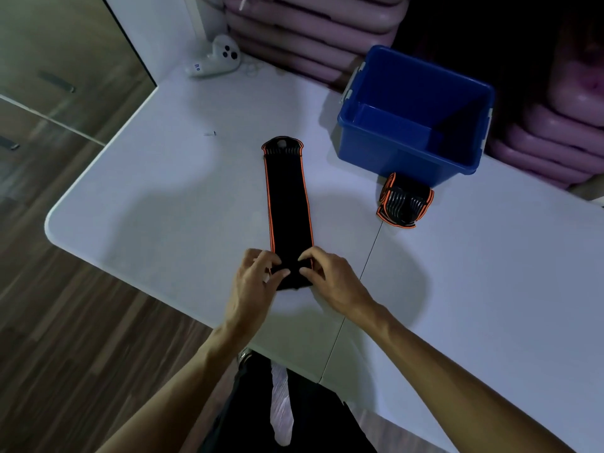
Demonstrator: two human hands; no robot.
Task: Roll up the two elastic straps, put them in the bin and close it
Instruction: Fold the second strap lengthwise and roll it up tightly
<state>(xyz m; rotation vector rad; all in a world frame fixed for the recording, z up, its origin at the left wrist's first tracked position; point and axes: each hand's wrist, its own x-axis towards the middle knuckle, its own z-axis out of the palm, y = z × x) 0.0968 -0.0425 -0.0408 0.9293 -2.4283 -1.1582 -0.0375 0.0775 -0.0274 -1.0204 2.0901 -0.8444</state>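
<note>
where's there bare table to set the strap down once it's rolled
Bare table lies left of the flat strap, up to the white controller. More lies right of the rolled strap. Crowded: rolled strap right against the blue bin.

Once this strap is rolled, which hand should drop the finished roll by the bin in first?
Right, probably. The rolled strap lies right of the flat strap, just in front of the open blue bin, on the right hand's side. The left hand would have to cross over.
</note>
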